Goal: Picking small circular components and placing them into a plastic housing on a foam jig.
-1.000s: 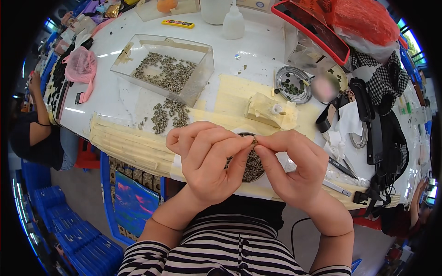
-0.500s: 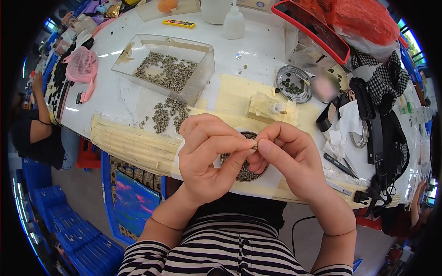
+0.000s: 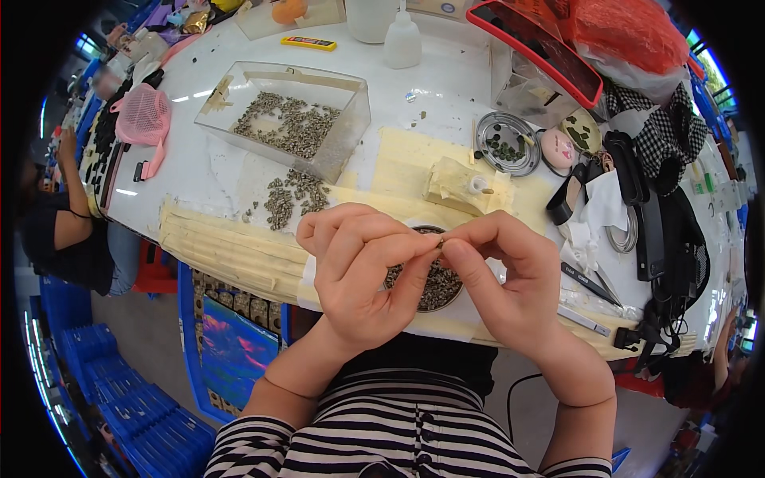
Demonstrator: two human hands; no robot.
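My left hand (image 3: 362, 275) and my right hand (image 3: 510, 279) meet fingertip to fingertip, both pinched on one tiny metal part (image 3: 440, 244) that the fingers mostly cover. Right below them sits a round dish (image 3: 434, 308) full of small dark metallic parts (image 3: 438, 288), partly hidden by my hands. Beyond it, a block wrapped in cream tape (image 3: 456, 188) carries a small white cup-like piece (image 3: 477, 185). Loose metal parts (image 3: 296, 197) lie in a pile left of the block.
A clear plastic box (image 3: 351, 131) of similar parts stands at the far left. A metal dish (image 3: 510, 169) with dark pieces, a black strap (image 3: 567, 201) and tweezers (image 3: 588, 283) lie at the right. A white squeeze bottle (image 3: 402, 44) and a red-framed phone (image 3: 550, 60) are farther back.
My right fingers have drawn up out of the dish's area, showing more of its contents. Both hands still pinch together at nearly the same place.
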